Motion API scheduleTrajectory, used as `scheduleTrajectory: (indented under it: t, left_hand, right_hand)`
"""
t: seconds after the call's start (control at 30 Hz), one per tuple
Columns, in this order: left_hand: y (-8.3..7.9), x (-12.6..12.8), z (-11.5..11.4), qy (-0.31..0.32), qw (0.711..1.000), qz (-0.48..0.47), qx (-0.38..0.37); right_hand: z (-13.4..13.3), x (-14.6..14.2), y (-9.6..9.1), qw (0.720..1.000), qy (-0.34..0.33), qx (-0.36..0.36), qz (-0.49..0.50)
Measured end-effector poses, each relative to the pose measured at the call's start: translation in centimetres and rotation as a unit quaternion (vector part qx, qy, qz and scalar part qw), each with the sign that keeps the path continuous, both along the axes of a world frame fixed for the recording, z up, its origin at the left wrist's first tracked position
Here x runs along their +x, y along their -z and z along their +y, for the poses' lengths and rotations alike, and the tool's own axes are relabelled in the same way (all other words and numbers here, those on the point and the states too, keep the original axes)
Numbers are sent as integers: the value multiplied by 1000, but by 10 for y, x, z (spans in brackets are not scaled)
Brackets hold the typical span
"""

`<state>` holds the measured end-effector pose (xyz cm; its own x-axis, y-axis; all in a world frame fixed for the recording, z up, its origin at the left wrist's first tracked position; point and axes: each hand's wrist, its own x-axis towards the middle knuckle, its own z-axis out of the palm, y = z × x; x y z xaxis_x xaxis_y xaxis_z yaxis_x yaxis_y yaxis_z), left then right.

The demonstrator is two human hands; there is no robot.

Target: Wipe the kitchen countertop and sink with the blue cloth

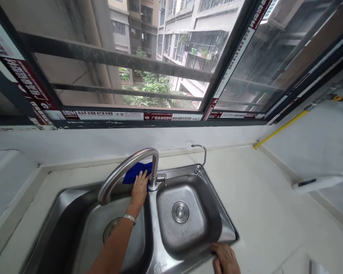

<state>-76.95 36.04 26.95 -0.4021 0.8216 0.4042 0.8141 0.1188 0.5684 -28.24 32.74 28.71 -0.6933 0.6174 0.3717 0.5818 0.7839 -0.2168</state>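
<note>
My left hand (140, 187) reaches across the left basin and presses a blue cloth (135, 172) against the back rim of the steel double sink (230, 233), right beside the base of the curved tap (125, 171). Its fingers lie together over the cloth. A metal bracelet (129, 217) circles that wrist. My right hand (225, 258) rests on the counter at the sink's front right corner, fingers loosely bent against the rim, holding nothing.
The right basin has a round drain plug (180, 211) and water drops. A small hooked spout (201, 154) stands at the sink's back right. The pale counter (268, 205) runs right to a wall with a yellow pipe (280, 129). A barred window (148, 76) is behind.
</note>
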Motion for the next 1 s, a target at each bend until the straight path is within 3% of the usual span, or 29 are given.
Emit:
scheduleTrajectory:
  t: [0.23,0.47,0.8,1.0]
  left_hand:
    - [23,30,-29,-17,998,-55,3]
    - [28,75,-87,79,991,-97,-51]
    - [3,130,-176,171,963,-84,-190]
    - [-39,121,-217,272,914,-115,-278]
  right_hand:
    - [-6,-12,-11,998,27,-27,46]
    - [-8,-16,-20,995,41,-72,50]
    - [-8,-15,-14,996,38,-60,51]
    - [-9,-19,-14,996,41,-47,58]
